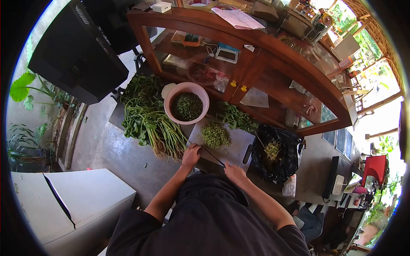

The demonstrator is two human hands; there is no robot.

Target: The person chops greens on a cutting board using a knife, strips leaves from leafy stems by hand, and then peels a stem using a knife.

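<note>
One knife (212, 155) is slanting across the near part of the white cutting board (240, 139), nearer the person than the chopped greens (215, 135). Right hand (235, 174) is gripping one end, fingers curled nearly closed; left hand (191, 155) is bending its fingers by the other end, can't tell if holding. Pink bowl (168, 104) and leafy bundle (149, 123) are sitting left, black bag (261, 155) right.
</note>
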